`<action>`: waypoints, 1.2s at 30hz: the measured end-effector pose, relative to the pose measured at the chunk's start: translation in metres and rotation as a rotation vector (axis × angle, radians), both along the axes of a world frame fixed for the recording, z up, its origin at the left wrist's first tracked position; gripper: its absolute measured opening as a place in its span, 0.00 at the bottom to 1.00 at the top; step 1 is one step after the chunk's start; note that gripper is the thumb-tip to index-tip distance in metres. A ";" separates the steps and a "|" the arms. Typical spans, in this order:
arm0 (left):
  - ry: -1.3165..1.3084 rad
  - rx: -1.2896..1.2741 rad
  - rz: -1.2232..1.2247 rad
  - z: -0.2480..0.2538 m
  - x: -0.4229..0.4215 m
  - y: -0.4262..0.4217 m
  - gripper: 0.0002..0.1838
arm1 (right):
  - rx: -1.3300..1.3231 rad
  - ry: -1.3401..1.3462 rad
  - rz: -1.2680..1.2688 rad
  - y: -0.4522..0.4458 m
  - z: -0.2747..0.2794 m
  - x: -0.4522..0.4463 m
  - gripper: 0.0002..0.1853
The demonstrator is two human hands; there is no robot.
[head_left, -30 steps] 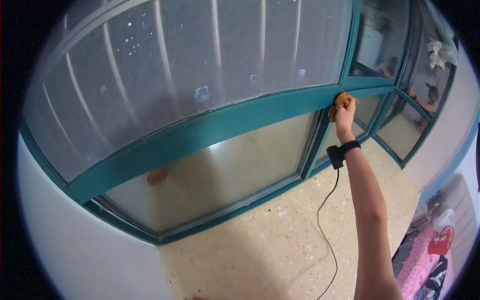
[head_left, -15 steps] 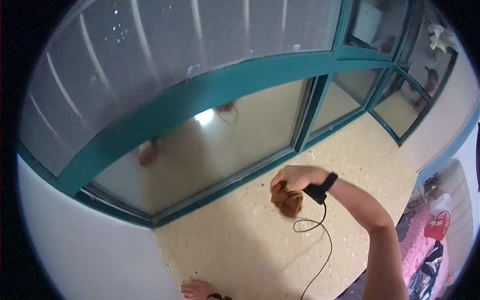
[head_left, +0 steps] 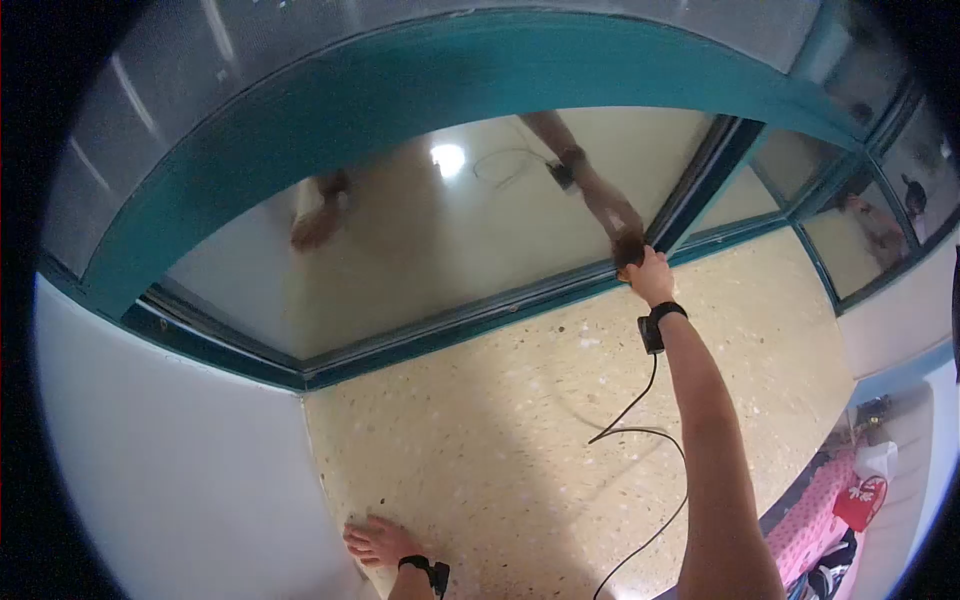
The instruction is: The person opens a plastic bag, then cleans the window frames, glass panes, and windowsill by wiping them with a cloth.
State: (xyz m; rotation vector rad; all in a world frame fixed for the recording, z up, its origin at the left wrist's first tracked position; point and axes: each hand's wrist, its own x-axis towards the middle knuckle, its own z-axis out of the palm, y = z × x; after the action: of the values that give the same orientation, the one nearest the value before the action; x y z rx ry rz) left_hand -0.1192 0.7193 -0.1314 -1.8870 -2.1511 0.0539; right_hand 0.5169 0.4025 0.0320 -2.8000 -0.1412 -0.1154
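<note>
My right hand (head_left: 650, 278) is closed on a brown cloth (head_left: 629, 262), pressed at the lower corner of the window pane, where the green frame (head_left: 470, 322) meets the upright bar. Part of the cloth is hidden behind the fingers. A black strap with a small box and a cable (head_left: 640, 430) sits on that wrist. My left hand (head_left: 380, 542) lies flat on the speckled stone sill (head_left: 450, 440) near the white wall, fingers spread, with nothing in it. It too wears a black wrist strap. Both arms are mirrored in the glass (head_left: 400, 250).
A wide green crossbar (head_left: 400, 90) runs over the lower pane. At the right are smaller panes (head_left: 855, 240). Beyond the sill at the lower right lie a pink dotted cloth (head_left: 815, 510), a red item (head_left: 860, 503) and dark clothing. A white wall (head_left: 160, 450) stands at the left.
My right hand has moved with the cloth from the crossbar, over the sill, to the pane's lower corner. My left hand has come into view on the sill. The view has tilted down.
</note>
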 end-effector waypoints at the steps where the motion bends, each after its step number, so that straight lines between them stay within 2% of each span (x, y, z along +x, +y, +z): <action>1: -0.033 -0.019 0.015 0.003 0.001 -0.002 0.35 | 0.021 -0.049 -0.011 0.000 -0.037 0.017 0.37; 2: -0.067 -0.036 0.033 0.019 0.011 -0.005 0.35 | -0.025 -0.003 0.082 -0.006 -0.077 0.033 0.33; 3: -0.101 -0.051 0.049 0.032 0.020 -0.007 0.35 | -0.203 -0.112 0.089 0.002 -0.098 0.020 0.26; 5: -0.106 -0.074 0.042 0.045 0.030 -0.009 0.35 | -0.205 0.015 0.001 0.013 -0.098 0.014 0.37; 9: -0.154 -0.072 0.016 0.058 0.037 -0.012 0.34 | 0.198 -0.236 -0.159 -0.001 -0.091 0.002 0.31; 11: -0.153 -0.066 0.015 0.062 0.037 -0.011 0.33 | 0.040 -0.255 -0.208 -0.005 -0.080 0.009 0.24; 12: -0.161 -0.068 0.018 0.063 0.039 -0.013 0.33 | 0.297 -0.082 -0.212 -0.036 -0.133 0.055 0.20; 15: -0.200 -0.086 -0.021 0.064 0.036 -0.014 0.33 | 0.159 -0.058 -0.218 0.028 -0.069 0.013 0.13; 16: -0.201 -0.121 -0.007 0.071 0.041 -0.014 0.33 | -0.154 -0.119 -0.174 0.048 -0.071 0.007 0.14; 17: -0.189 -0.129 0.001 0.070 0.040 -0.014 0.33 | -0.122 -0.117 -0.175 0.047 -0.119 0.028 0.14; 18: -0.177 -0.134 0.006 0.068 0.039 -0.014 0.33 | -0.043 -0.060 -0.175 0.075 -0.098 -0.002 0.14; 19: -0.165 -0.140 0.012 0.067 0.039 -0.013 0.34 | 0.045 -0.158 -0.053 0.093 -0.103 -0.025 0.13; 20: -0.150 -0.141 0.017 0.068 0.040 -0.013 0.34 | 0.153 -0.054 -0.131 0.121 -0.104 -0.048 0.12; 21: -0.136 -0.141 0.020 0.069 0.042 -0.014 0.34 | 0.035 -0.138 0.027 0.150 -0.097 -0.078 0.12; 22: -0.119 -0.139 0.021 0.070 0.043 -0.014 0.34 | 0.020 -0.070 0.071 0.176 -0.101 -0.100 0.11; 23: -0.126 -0.159 0.039 0.070 0.044 -0.013 0.35 | -0.024 -0.242 0.189 0.205 -0.091 -0.135 0.06; 24: -0.131 -0.177 0.059 0.069 0.045 -0.010 0.35 | 0.069 -0.316 0.216 0.217 -0.085 -0.151 0.06; 26: -0.127 -0.184 0.077 0.069 0.042 -0.010 0.35 | 0.280 0.037 0.374 0.219 -0.065 -0.155 0.09; 28: -0.116 -0.162 0.070 0.066 0.043 -0.011 0.35 | 0.542 0.817 0.882 0.216 -0.047 -0.174 0.12; 29: -0.081 -0.119 0.024 0.051 0.040 -0.010 0.36 | 0.326 0.841 1.123 0.222 -0.039 -0.193 0.15; 30: -0.042 -0.073 -0.010 0.027 0.034 -0.009 0.36 | 0.372 1.014 1.066 0.228 -0.012 -0.223 0.12; 31: 0.005 -0.027 -0.019 0.016 0.021 -0.009 0.36 | 0.267 0.835 1.147 0.240 0.015 -0.247 0.11; 33: -0.115 -0.132 0.021 0.050 0.028 -0.009 0.37 | 0.358 0.696 1.304 0.271 0.036 -0.282 0.12; 34: -0.181 -0.175 0.027 0.064 0.037 -0.009 0.37 | 0.391 0.595 1.323 0.292 0.047 -0.296 0.13; 36: -0.236 -0.118 0.050 0.061 0.036 -0.011 0.38 | 0.475 0.388 1.307 0.329 0.059 -0.317 0.15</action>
State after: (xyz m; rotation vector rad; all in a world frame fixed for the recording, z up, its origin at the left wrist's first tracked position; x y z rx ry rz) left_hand -0.0836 0.7083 -0.0707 -1.9920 -2.3989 -0.0341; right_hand 0.1998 0.7320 0.0908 -1.7415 -1.5056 0.5982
